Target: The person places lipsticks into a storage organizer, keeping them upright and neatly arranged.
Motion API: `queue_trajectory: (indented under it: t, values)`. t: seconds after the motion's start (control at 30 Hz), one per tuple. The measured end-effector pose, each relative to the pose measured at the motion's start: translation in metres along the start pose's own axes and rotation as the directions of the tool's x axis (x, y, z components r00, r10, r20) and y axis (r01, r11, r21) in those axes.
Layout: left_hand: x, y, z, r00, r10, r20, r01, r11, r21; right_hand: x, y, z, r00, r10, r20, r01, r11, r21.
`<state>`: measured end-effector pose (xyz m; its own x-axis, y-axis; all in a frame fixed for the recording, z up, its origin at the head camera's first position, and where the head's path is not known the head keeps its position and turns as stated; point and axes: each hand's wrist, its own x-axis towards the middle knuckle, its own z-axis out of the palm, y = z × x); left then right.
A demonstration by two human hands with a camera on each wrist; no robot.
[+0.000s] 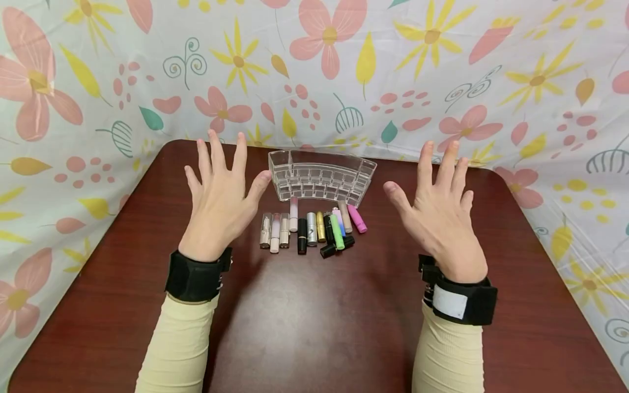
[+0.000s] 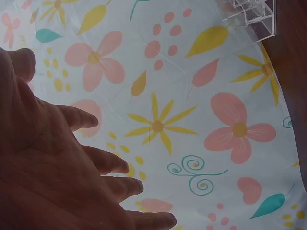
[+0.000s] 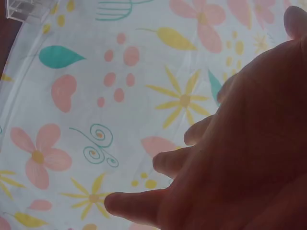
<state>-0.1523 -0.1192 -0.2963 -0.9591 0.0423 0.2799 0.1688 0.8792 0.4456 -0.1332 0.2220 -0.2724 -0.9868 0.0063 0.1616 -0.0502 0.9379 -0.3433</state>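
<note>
Both hands are raised over the table with fingers spread and hold nothing. My left hand [image 1: 216,204] is left of a clear plastic organizer [image 1: 321,174], its thumb overlapping the organizer's left edge in the head view. My right hand [image 1: 444,218] hovers to the right, its thumb pointing toward the organizer. In front of the organizer lies a group of several lipstick tubes: a black tube [image 1: 302,236], a silver tube [image 1: 312,229], a gold tube [image 1: 321,227], a green tube [image 1: 337,232] and a pink tube [image 1: 357,219] among them. The organizer's small compartments show no tubes.
The dark reddish-brown table [image 1: 295,327] has rounded far corners. A floral cloth [image 1: 373,65] hangs behind it and along both sides, close to the organizer's back. In each wrist view, a corner of the organizer [image 2: 261,19] shows near the top edge.
</note>
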Motion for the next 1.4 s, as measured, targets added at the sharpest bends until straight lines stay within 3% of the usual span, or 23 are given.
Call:
queue_trajectory:
  t: [0.17, 0.33, 0.47, 0.6, 0.83, 0.97, 1.1, 1.4]
  values:
    - [-0.011, 0.01, -0.014, 1.0, 0.013, -0.022, -0.012, 1.0, 0.019, -0.007, -0.007, -0.005, 0.999, -0.027, -0.017, 0.027, 0.999, -0.039]
    - [-0.022, 0.022, -0.029, 0.996, 0.041, -0.075, -0.039, 0.999, 0.018, -0.022, -0.024, -0.019, 0.988, -0.081, -0.13, 0.079, 0.997, -0.025]
    - [-0.018, 0.023, -0.024, 0.998, 0.036, -0.051, -0.035, 0.999, 0.023, -0.024, -0.023, -0.021, 0.979, -0.069, -0.19, 0.069, 0.998, -0.006]
    - [-0.013, 0.02, -0.018, 1.0, 0.008, -0.015, -0.007, 1.0, 0.023, -0.019, -0.017, -0.02, 0.99, -0.032, -0.139, 0.03, 0.999, -0.016]
    - [-0.008, 0.016, -0.018, 0.998, -0.004, -0.055, 0.006, 1.0, 0.029, -0.012, -0.014, -0.019, 0.992, -0.031, -0.119, 0.028, 0.999, -0.022]
    - [-0.007, 0.014, -0.02, 0.995, -0.019, -0.095, 0.022, 0.999, 0.03, -0.012, -0.014, -0.021, 0.98, -0.03, -0.195, 0.027, 0.999, -0.019]
    - [-0.006, 0.013, -0.022, 0.991, -0.019, -0.135, 0.021, 1.0, 0.018, -0.011, -0.016, -0.022, 0.954, -0.036, -0.299, 0.031, 0.999, -0.02]
    - [-0.006, 0.015, -0.019, 0.994, 0.007, -0.11, -0.005, 1.0, 0.019, -0.013, -0.012, -0.02, 0.986, -0.025, -0.164, 0.018, 0.999, -0.041]
